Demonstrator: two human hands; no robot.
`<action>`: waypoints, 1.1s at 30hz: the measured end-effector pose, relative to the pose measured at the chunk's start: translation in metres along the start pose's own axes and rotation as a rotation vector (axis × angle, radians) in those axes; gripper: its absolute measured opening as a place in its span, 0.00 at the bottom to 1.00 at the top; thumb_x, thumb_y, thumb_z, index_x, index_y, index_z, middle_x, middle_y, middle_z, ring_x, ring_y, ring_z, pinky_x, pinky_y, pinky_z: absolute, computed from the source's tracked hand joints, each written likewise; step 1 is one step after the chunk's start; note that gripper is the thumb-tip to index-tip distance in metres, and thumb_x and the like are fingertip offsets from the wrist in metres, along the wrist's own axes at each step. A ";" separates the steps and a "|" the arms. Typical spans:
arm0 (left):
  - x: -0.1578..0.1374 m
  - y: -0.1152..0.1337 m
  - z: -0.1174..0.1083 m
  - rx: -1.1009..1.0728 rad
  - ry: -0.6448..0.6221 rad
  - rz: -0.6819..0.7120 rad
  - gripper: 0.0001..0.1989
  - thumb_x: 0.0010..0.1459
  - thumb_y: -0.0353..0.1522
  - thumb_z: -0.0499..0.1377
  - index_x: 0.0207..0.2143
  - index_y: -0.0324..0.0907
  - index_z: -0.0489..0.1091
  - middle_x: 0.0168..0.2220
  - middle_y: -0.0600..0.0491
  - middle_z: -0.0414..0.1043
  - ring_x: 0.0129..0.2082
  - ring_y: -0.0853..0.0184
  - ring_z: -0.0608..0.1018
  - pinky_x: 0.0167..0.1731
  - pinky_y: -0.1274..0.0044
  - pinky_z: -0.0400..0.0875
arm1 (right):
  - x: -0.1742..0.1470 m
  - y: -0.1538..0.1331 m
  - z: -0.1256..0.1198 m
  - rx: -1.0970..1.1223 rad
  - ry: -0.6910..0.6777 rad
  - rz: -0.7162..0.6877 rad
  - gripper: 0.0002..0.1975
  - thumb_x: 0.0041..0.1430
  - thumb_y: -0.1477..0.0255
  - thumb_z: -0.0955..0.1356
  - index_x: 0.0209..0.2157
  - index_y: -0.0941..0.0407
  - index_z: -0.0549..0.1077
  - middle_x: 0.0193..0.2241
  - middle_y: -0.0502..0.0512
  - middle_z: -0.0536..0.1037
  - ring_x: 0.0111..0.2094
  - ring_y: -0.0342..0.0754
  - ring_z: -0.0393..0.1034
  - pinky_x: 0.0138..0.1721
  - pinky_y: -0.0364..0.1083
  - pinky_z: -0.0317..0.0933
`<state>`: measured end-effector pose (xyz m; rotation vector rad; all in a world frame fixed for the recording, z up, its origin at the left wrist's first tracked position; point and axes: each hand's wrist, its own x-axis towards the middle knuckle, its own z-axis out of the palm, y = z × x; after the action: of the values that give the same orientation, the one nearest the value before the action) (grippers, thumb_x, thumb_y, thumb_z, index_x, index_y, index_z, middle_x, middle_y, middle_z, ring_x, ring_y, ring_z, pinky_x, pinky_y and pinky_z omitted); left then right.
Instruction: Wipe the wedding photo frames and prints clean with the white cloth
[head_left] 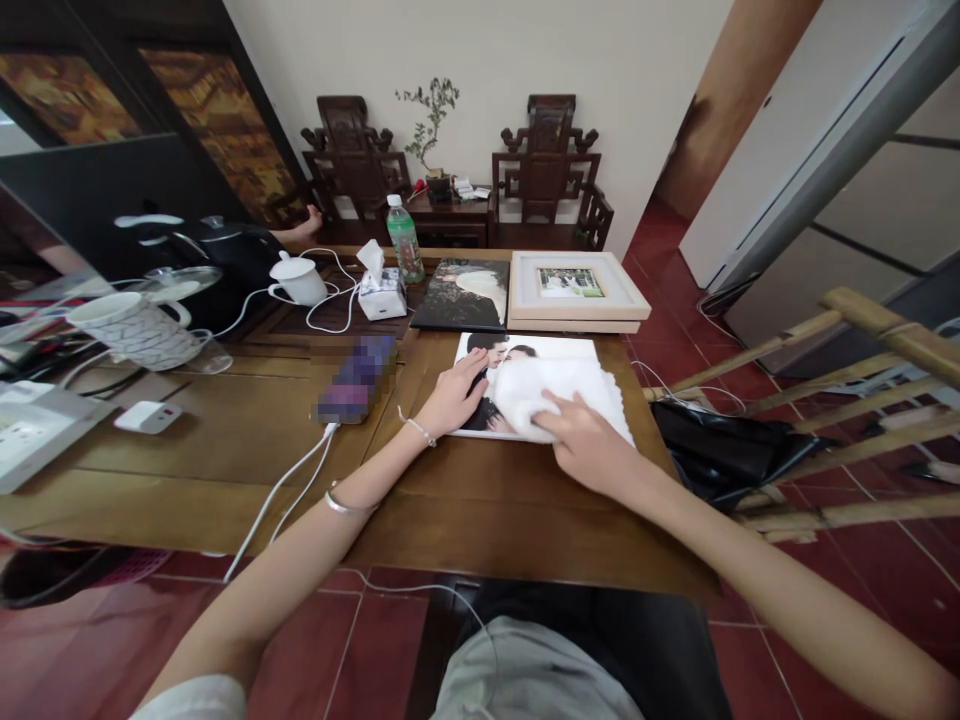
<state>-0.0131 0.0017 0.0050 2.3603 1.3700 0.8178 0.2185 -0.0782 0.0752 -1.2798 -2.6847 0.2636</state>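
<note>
Your left hand point(456, 395), fingers outstretched, lay on the photo point(519, 351), apparently to steady it under the cloth point(589, 388) your right hand point(589, 440) gripped; beyond your fingertips, a frame point(523, 290) sat aside, likely to leave room.

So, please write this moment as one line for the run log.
left hand: on couple photo | right hand: on white cloth covering part of photo | beyond photo: dark print, pale frame

The left forearm point(300, 558) bears a silver bangle point(346, 505) and a thin, pale bracelet point(418, 429). Left sleeve point(196, 698) and top point(529, 670) are light grey.
</note>
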 end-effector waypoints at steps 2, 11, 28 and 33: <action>0.000 -0.001 0.000 -0.007 0.002 0.003 0.23 0.65 0.36 0.47 0.60 0.40 0.60 0.64 0.44 0.57 0.66 0.60 0.57 0.62 0.61 0.53 | 0.025 0.014 -0.001 -0.049 0.010 0.043 0.23 0.53 0.83 0.58 0.48 0.58 0.72 0.46 0.68 0.74 0.57 0.61 0.61 0.54 0.64 0.53; -0.004 0.003 -0.007 -0.351 0.287 0.042 0.30 0.67 0.47 0.41 0.63 0.38 0.56 0.65 0.44 0.55 0.65 0.60 0.58 0.64 0.66 0.50 | 0.083 -0.002 0.026 -0.216 -0.005 -0.026 0.26 0.55 0.83 0.60 0.56 0.56 0.67 0.65 0.61 0.55 0.65 0.71 0.40 0.54 0.79 0.40; -0.003 0.010 -0.003 -0.072 0.080 0.087 0.24 0.67 0.40 0.46 0.58 0.36 0.64 0.61 0.44 0.62 0.64 0.59 0.60 0.63 0.63 0.54 | 0.001 0.020 -0.013 -0.100 -0.088 0.006 0.25 0.48 0.87 0.58 0.45 0.59 0.73 0.54 0.69 0.71 0.61 0.60 0.57 0.55 0.60 0.53; -0.002 0.010 -0.003 -0.061 0.077 0.095 0.21 0.66 0.38 0.49 0.55 0.36 0.68 0.59 0.44 0.66 0.63 0.58 0.63 0.63 0.64 0.56 | 0.055 0.038 -0.020 0.027 0.052 0.131 0.12 0.56 0.76 0.62 0.40 0.58 0.73 0.37 0.63 0.78 0.38 0.55 0.71 0.37 0.46 0.59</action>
<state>-0.0089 -0.0056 0.0118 2.3856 1.2509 0.9719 0.2172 -0.0103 0.0894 -1.4361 -2.5494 0.2766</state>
